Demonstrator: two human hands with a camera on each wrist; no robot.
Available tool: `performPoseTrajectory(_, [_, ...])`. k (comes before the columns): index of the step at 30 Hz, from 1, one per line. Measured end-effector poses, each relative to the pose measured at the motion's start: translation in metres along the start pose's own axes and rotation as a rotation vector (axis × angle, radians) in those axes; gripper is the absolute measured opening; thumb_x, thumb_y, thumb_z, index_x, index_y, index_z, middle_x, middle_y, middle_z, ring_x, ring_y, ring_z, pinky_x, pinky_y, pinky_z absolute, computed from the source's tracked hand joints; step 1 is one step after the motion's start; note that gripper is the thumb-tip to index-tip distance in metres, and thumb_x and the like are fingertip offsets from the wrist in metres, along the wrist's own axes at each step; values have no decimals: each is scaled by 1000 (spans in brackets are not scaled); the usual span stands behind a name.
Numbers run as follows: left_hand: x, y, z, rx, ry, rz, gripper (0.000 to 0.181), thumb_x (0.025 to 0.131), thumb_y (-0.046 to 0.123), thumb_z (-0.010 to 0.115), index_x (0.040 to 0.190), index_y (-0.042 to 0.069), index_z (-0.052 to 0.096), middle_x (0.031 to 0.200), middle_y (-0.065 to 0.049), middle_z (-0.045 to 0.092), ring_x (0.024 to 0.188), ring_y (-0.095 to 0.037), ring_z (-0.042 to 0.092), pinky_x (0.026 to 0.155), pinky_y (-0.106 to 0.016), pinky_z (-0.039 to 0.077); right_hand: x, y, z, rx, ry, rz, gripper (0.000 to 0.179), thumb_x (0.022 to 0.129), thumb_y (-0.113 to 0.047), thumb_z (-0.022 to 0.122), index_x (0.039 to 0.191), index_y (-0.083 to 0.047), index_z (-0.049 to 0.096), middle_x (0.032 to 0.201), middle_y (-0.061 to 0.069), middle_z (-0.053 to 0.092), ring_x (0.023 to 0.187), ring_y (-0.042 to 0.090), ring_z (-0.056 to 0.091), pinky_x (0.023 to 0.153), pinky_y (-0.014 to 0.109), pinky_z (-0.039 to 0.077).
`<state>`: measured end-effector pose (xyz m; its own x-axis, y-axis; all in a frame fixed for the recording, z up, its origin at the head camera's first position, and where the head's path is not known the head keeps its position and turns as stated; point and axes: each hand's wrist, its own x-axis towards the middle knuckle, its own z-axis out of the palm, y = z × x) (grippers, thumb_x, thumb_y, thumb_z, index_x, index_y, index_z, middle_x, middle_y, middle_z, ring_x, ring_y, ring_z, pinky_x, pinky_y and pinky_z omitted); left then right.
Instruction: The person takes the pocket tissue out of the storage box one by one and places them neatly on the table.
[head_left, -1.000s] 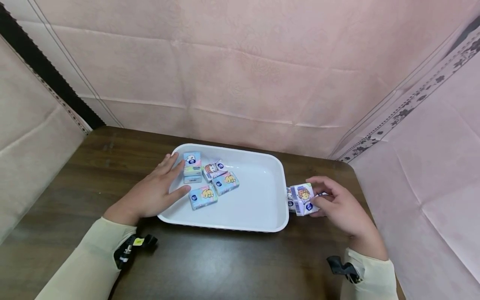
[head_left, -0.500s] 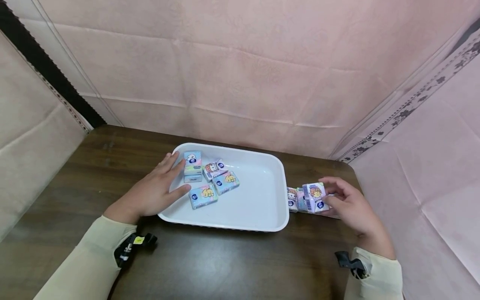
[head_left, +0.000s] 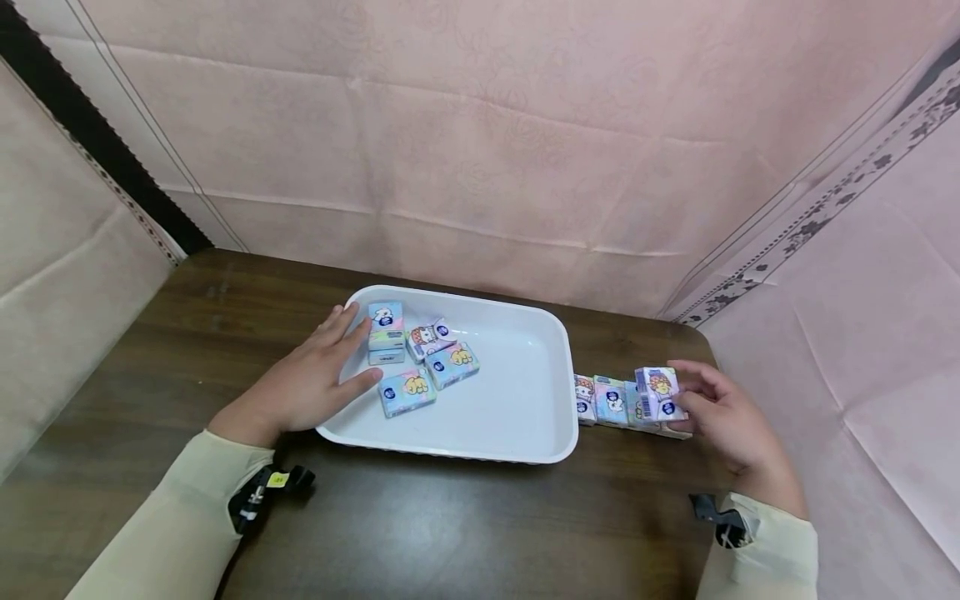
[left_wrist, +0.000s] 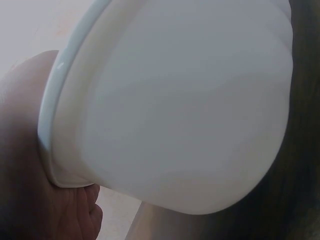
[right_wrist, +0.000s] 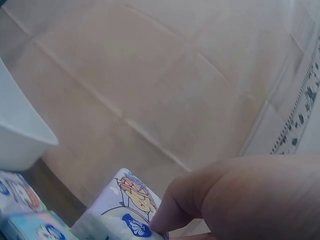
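Between thumb and fingers my right hand pinches a purple pocket tissue pack with a cartoon print, at the right end of a row of packs. In the row, a white-and-purple tissue pack lies beside the tray, then a blue tissue pack; others are partly covered by the held one. My left hand rests with extended fingers over the left rim of the white tray. Inside the tray's left half lie several tissue packs, including a blue one near the thumb.
A dark wooden table bears the tray. Pink patterned cloth hangs behind it, with more cloth at both sides. The right side cloth comes close to my right hand.
My right hand has moved rightward along the row with the purple tissue pack, uncovering more packs beside the tray. The left hand and the packs in the tray stay put.
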<state>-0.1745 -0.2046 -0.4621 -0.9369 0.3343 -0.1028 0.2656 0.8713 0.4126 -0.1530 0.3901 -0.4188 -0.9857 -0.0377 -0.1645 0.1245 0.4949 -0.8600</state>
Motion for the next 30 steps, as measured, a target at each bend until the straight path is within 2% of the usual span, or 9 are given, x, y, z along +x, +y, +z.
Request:
performPoseTrajectory(6, [0,0,0,3,4,2,97,111,75,48,183,20,12,192,-1,-11,178,-38,-6,135,-76,19,2,17,-14,-4,15,54,53,115,-7,57,167,-9,48,120,-1,69,97,10,75,81,33,70])
performPoseTrajectory(10, [0,-1,1,0,6,4,97,111,75,48,183,20,12,192,0,-11,178,-37,-7,135,-76,19,2,27,-22,46,19,82,48,115,-7,57,162,-18,54,114,-11,72,96,9,76,81,32,70])
performPoseTrajectory(13, [0,-1,1,-1,3,2,97,111,75,48,183,20,12,191,0,-11,178,-36,-8,135,-76,19,1,34,-28,118,23,107,45,115,-6,58,155,-26,59,111,-13,74,95,11,77,80,32,71])
performPoseTrajectory(16, [0,0,1,-4,2,2,97,111,74,48,183,21,11,191,0,-11,178,-35,-9,135,-76,19,2,43,-34,163,22,127,46,114,-5,59,155,-27,58,111,-14,75,94,11,77,81,32,71])
performPoseTrajectory(22, [0,-1,1,-3,4,3,97,111,75,48,183,21,11,191,1,-11,178,-35,-9,135,-76,19,1,54,-41,133,32,183,62,115,-6,56,174,-11,41,113,-16,71,96,9,75,83,31,70])
performPoseTrajectory(25, [0,-1,2,-1,7,3,97,111,75,48,183,21,11,192,1,-11,178,-35,-8,135,-76,19,1,58,-44,115,43,214,65,116,-7,54,177,-6,33,117,-13,68,96,8,74,85,31,70])
performPoseTrajectory(30, [0,-1,2,-1,10,3,96,111,74,49,183,21,11,191,1,-11,178,-35,-8,134,-76,20,1,65,-48,96,73,253,65,116,-10,53,177,-4,31,122,-11,62,95,7,72,85,30,70])
